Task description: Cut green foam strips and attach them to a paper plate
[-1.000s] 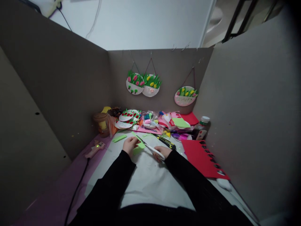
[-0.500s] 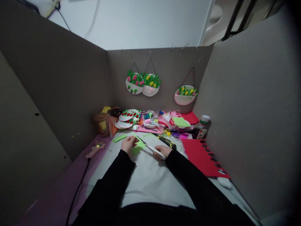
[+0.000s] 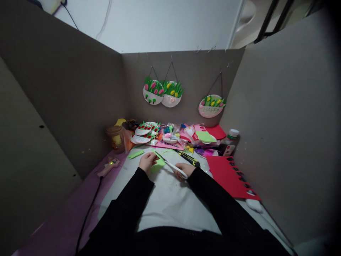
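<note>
My left hand (image 3: 148,162) pinches a piece of light green paper (image 3: 158,166) above the white-covered table. White-handled scissors (image 3: 177,170) are gripped in my right hand (image 3: 184,170), and their blades point up and left across the paper. Just left of my left hand lies a folded strip of green paper (image 3: 136,154). Thin green cuttings (image 3: 169,151) rest beyond the blades. A black and yellow utility knife (image 3: 188,159) is on the table beyond my right hand.
A glue gun (image 3: 108,167) with a cord sits at left. Red paper (image 3: 226,177) with holes along its edge lies at right, near a white-capped bottle (image 3: 230,142). Decorated plates (image 3: 144,133) and craft supplies line the back; a plate basket (image 3: 212,106) hangs above.
The view has shifted slightly. The scissor handles look closer together, and the green paper sits a little differently at the blades. Both hands keep their holds.
</note>
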`<move>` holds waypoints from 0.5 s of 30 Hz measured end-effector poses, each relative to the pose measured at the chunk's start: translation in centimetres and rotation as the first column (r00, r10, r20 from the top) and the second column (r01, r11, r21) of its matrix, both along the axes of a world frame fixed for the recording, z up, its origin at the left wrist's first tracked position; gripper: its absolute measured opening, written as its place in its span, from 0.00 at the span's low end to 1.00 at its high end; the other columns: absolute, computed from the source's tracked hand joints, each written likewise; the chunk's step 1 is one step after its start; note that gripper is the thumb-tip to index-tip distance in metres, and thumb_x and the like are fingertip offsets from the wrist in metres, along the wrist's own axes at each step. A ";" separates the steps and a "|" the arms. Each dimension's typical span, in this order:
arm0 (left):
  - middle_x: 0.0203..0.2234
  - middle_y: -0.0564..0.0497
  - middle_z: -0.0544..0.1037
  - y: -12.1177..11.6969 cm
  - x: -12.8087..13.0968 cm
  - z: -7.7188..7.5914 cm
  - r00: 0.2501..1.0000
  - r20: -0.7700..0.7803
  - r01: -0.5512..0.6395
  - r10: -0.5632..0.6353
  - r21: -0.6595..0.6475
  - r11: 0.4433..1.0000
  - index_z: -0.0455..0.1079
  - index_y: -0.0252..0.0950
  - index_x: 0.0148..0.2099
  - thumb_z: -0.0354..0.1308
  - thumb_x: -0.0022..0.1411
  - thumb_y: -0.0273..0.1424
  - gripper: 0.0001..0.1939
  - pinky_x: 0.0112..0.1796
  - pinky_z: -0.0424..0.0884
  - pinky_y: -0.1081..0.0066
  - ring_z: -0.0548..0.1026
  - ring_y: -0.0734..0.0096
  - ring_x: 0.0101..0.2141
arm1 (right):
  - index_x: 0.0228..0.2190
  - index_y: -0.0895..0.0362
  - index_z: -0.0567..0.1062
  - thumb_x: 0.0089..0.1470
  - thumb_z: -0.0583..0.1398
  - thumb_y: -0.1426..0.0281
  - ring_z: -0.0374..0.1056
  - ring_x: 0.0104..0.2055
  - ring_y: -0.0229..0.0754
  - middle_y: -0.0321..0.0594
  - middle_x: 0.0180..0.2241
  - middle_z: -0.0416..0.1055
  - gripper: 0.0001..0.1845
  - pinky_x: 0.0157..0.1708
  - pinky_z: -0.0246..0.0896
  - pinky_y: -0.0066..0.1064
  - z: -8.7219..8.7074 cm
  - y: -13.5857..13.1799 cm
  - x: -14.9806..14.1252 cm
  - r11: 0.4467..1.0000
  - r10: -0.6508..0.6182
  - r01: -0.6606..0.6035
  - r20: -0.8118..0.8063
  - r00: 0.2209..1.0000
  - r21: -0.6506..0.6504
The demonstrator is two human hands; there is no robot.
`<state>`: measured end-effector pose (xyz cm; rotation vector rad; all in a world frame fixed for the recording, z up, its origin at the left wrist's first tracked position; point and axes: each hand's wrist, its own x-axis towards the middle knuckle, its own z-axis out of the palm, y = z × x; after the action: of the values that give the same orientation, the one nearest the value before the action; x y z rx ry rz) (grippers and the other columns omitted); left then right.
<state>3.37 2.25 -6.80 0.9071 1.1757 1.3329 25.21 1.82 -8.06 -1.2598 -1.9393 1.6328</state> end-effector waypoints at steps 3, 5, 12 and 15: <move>0.25 0.50 0.75 -0.1 0.0 0.1 1.000 0.004 0.002 -0.002 0.004 1.000 0.66 0.34 0.28 0.61 0.45 0.37 0.12 0.26 0.63 0.79 0.73 0.75 0.29 | 0.24 0.58 0.68 0.37 0.57 0.75 0.61 0.15 0.32 0.30 0.13 0.65 0.05 0.15 0.54 0.22 -0.1 0.0 0.1 1.000 -0.006 0.006 0.009 1.000 0.008; 0.24 0.50 0.74 -0.2 0.0 0.3 1.000 0.009 -0.007 0.007 0.001 1.000 0.66 0.34 0.28 0.61 0.44 0.37 0.12 0.26 0.64 0.78 0.73 0.74 0.29 | 0.24 0.58 0.68 0.37 0.57 0.75 0.61 0.15 0.33 0.30 0.13 0.65 0.05 0.15 0.54 0.22 -0.2 0.1 0.1 1.000 -0.011 0.011 0.014 1.000 0.014; 0.23 0.52 0.74 -0.3 0.0 0.7 0.998 0.005 -0.056 0.056 -0.003 0.998 0.66 0.34 0.28 0.61 0.44 0.36 0.11 0.26 0.64 0.78 0.74 0.73 0.30 | 0.22 0.58 0.67 0.36 0.57 0.75 0.61 0.14 0.33 0.29 0.12 0.64 0.04 0.13 0.53 0.22 -0.5 0.4 0.2 1.000 -0.011 0.010 0.013 1.000 0.015; 0.22 0.52 0.73 -0.5 0.0 0.8 0.999 -0.001 -0.032 0.032 0.008 0.999 0.66 0.33 0.27 0.61 0.44 0.35 0.11 0.26 0.64 0.77 0.73 0.73 0.28 | 0.23 0.58 0.66 0.35 0.57 0.75 0.61 0.14 0.33 0.29 0.12 0.64 0.06 0.13 0.53 0.22 -0.7 0.4 0.1 1.000 -0.005 0.005 -0.020 1.000 -0.016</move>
<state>3.36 1.75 -5.96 0.8982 1.1904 1.3639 25.29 2.24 -8.76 -1.2480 -1.9139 1.6553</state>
